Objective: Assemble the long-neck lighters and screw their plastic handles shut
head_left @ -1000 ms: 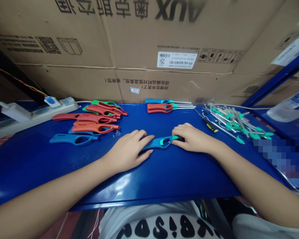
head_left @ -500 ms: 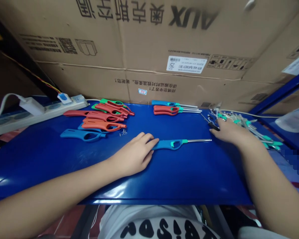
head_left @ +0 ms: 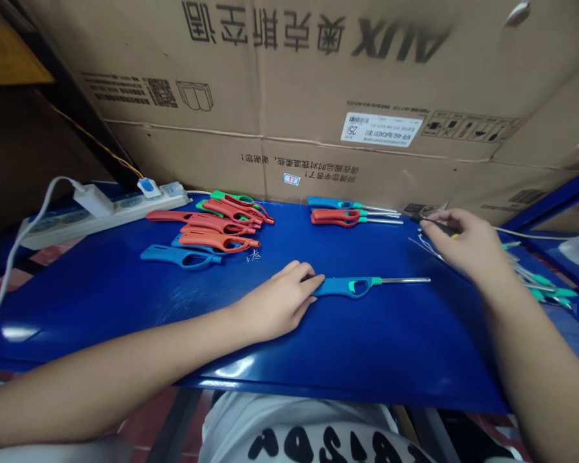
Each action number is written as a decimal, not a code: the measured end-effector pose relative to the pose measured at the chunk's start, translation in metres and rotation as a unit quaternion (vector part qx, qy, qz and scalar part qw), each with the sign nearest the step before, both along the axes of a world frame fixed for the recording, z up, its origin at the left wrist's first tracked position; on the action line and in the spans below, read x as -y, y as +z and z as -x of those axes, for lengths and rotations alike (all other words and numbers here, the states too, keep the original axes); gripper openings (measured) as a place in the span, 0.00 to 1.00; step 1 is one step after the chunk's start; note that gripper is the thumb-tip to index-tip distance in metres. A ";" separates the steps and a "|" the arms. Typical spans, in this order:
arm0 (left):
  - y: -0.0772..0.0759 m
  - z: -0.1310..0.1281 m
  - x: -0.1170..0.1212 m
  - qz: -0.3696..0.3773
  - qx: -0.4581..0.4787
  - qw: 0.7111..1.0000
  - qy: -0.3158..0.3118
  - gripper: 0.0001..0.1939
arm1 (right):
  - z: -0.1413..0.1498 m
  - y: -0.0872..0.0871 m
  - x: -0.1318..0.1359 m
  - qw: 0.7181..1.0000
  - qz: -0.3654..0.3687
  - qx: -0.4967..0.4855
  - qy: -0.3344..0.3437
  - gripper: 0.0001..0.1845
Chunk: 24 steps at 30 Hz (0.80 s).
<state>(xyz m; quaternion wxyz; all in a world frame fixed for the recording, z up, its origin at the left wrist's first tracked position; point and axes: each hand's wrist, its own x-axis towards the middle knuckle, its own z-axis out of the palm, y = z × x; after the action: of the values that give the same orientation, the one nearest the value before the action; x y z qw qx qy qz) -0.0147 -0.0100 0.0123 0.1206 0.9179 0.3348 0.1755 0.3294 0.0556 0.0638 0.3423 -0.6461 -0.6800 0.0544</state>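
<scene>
My left hand (head_left: 284, 299) is closed on the grip end of a blue gas lighter (head_left: 340, 287), which lies flat with its metal tube to the right. A green trigger shows in its finger loop. My right hand (head_left: 468, 241) is raised over the right side of the table, its fingers closed round the dark handle of a screwdriver (head_left: 437, 225). The thin shaft points left. Under and beyond that hand lie several metal tubes with green ends (head_left: 540, 283), partly hidden. Another blue lighter (head_left: 335, 202) and red lighters (head_left: 335, 217) with metal tubes lie at the back.
Red handle shells (head_left: 197, 222), an orange shell (head_left: 217, 240), a blue shell (head_left: 174, 256) and green ones lie back left, beside small screws (head_left: 254, 256). Behind them is a white power strip (head_left: 110, 215). A large cardboard box (head_left: 289, 83) walls off the back of the blue table (head_left: 367, 347).
My right hand has lifted from the pile of tubes with the screwdriver and turned it leftward. My left hand keeps its hold on the blue lighter. The whole view has shifted slightly.
</scene>
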 end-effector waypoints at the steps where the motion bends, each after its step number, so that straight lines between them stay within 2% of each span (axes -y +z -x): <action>1: 0.000 -0.001 0.001 0.002 -0.001 1.000 -0.002 0.20 | 0.017 0.003 0.006 0.998 -0.010 -0.065 -0.012 0.12; 4: 0.002 -0.003 0.003 0.003 -0.009 1.000 -0.011 0.19 | 0.068 0.004 0.022 0.959 0.073 -0.249 0.112 0.17; 6: 0.003 -0.004 0.004 -0.003 -0.018 1.000 -0.018 0.19 | 0.097 -0.003 0.029 0.931 0.144 -0.293 0.163 0.16; 9: 0.004 -0.004 0.005 -0.012 -0.024 0.999 -0.020 0.19 | 0.129 -0.015 0.033 0.905 0.200 -0.315 0.203 0.16; 12: 0.004 -0.004 0.006 -0.020 -0.018 0.999 -0.017 0.18 | 0.152 -0.023 0.029 0.901 0.170 -0.277 0.287 0.11; 14: 0.004 -0.003 0.006 -0.019 -0.017 1.000 -0.019 0.18 | 0.162 -0.026 0.026 0.902 0.145 -0.264 0.311 0.09; 24: 0.002 -0.002 0.005 -0.029 -0.025 0.999 -0.020 0.15 | 0.184 -0.033 0.020 0.903 0.137 -0.258 0.316 0.09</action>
<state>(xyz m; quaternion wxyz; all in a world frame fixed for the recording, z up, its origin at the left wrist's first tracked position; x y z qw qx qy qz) -0.0127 -0.0146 0.0139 0.0893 0.9316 0.3141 0.1597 0.1451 0.0359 0.0304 0.3789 -0.4016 -0.7217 0.4175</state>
